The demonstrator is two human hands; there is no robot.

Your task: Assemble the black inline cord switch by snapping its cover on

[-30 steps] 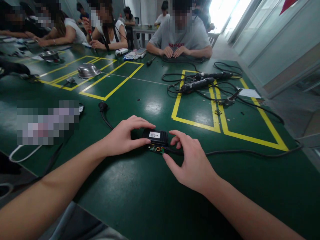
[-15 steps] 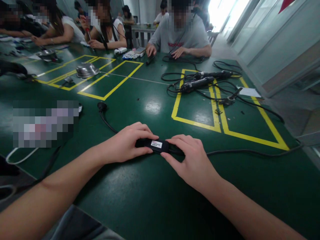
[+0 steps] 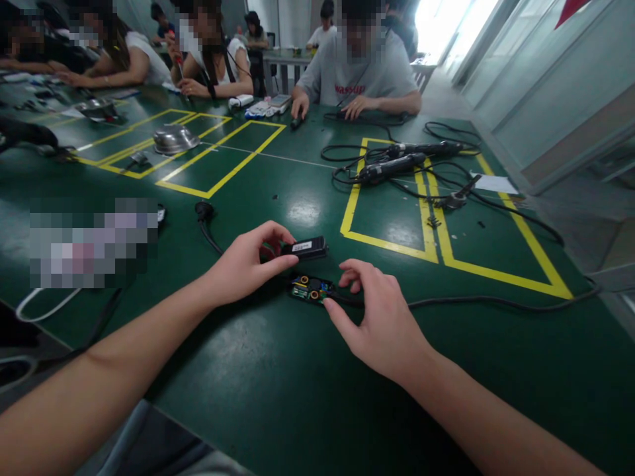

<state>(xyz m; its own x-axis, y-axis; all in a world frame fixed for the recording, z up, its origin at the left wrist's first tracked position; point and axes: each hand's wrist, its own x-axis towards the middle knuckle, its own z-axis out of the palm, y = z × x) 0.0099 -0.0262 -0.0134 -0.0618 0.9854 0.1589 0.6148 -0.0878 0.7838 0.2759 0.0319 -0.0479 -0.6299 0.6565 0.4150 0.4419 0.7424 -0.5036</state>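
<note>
My left hand (image 3: 251, 258) grips a black plastic housing cover (image 3: 310, 248) with a white label, held just beyond the opened lower half. That lower half (image 3: 311, 289) lies on the green table, its circuit board and copper coils exposed. Beside its right end is my right hand (image 3: 370, 301), fingers apart and curved, with the thumb at the board's edge; nothing is held in it. A black cable (image 3: 461, 301) runs from the housing to the right. Another length leads left toward a black plug (image 3: 203, 211).
Two black handheld tools (image 3: 394, 166) with looped cords lie in yellow-taped areas at right, near small screws (image 3: 433, 223). A metal bowl (image 3: 174, 139) stands back left. A blurred-out item (image 3: 94, 244) lies at left. Across the table (image 3: 238, 403), several people work.
The labelled cover has come off the housing and moved up and away in my left hand, exposing the circuit board. My right hand has let go and its fingers have spread.
</note>
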